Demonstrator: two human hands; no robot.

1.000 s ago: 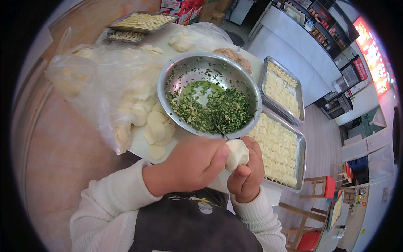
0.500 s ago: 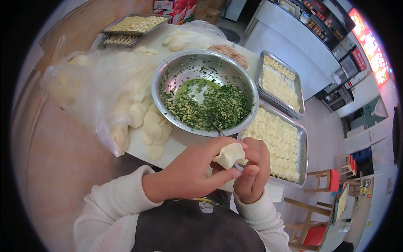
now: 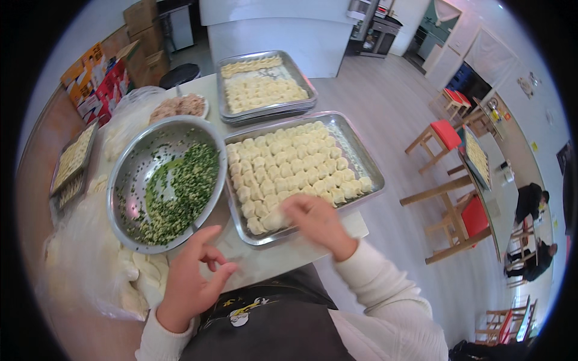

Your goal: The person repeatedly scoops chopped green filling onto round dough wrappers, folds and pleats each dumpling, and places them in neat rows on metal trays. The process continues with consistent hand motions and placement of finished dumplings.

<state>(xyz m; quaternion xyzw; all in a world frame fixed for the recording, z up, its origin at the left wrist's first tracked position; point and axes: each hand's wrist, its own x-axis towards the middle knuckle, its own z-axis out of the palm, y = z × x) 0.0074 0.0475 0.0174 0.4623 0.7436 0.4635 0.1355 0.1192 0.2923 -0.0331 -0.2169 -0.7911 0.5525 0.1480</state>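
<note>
Over the near edge of a metal tray [image 3: 355,147], my right hand [image 3: 322,225] pinches a folded dumpling [image 3: 275,219], somewhat blurred by motion. The dumpling sits at the end of the nearest row, and I cannot tell whether it touches the tray. Rows of pale dumplings [image 3: 289,162] fill most of that tray. My left hand [image 3: 191,278] holds nothing, its fingers apart, just below a large steel bowl [image 3: 138,162]. Chopped green filling [image 3: 186,186] lies in the bowl, with a utensil handle at its near rim. Round dough wrappers [image 3: 147,271] lie left of my left hand.
Stacked trays [image 3: 310,90] with more dumplings stand behind. A plate of pinkish minced filling [image 3: 180,107] is beyond the bowl. Plastic bags [image 3: 78,259] cover the table's left side, near two further trays [image 3: 75,156]. Red-seated stools [image 3: 445,135] and seated people [image 3: 533,262] are at right.
My hands have parted: the right carried the dumpling from between them to the tray, the left opened and moved left. The view has turned rightward.
</note>
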